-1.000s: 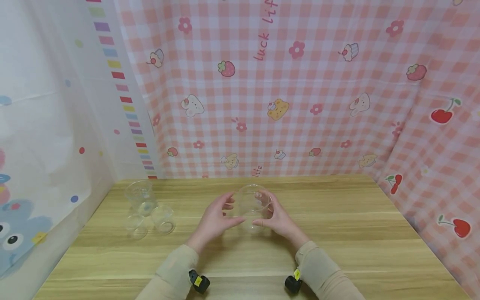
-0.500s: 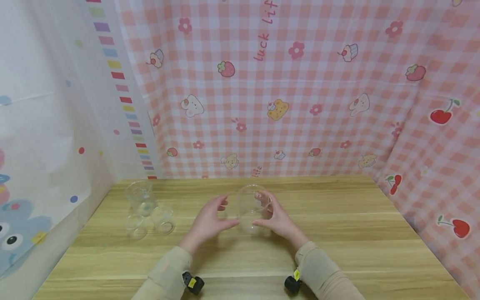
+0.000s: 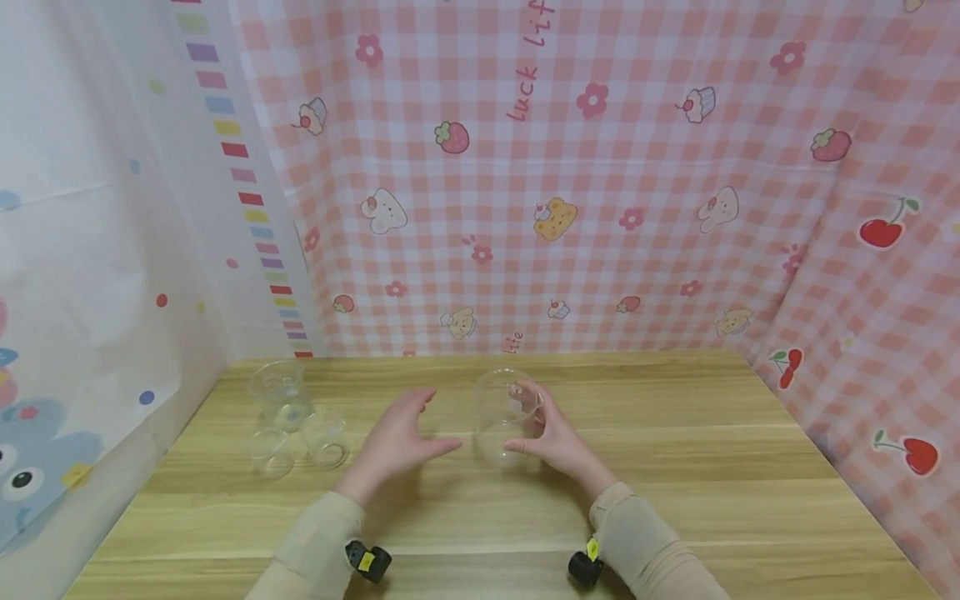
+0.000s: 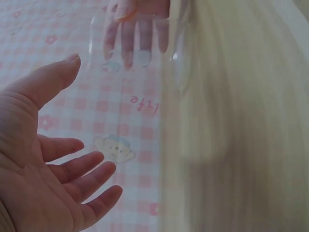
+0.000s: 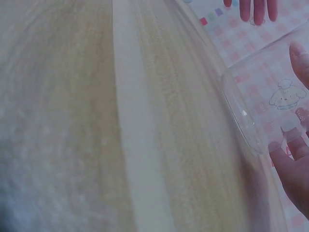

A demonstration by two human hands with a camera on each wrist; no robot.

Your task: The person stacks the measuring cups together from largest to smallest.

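Observation:
A clear see-through cup (image 3: 493, 417) stands upright near the middle of the wooden table. My right hand (image 3: 561, 437) grips it from the right, thumb at the near side and fingers round the far side. In the right wrist view, its fingertips (image 5: 275, 146) lie against the cup's clear wall, close to the base (image 5: 241, 113). My left hand (image 3: 397, 440) is to the left of the cup, apart from it and holding nothing. Thumb and fingers of this left hand (image 4: 53, 164) are spread, with the palm toward the cup, in the left wrist view.
On the left of the table (image 3: 675, 467) stand a larger clear cup (image 3: 279, 387) and two small clear cups, one in front (image 3: 272, 457) and one to its right (image 3: 326, 442). A pink checked curtain (image 3: 480, 192) hangs behind the table's far edge.
My left hand has drawn back to the left, away from the cup, widening the gap. My right hand and the cup have stayed in place.

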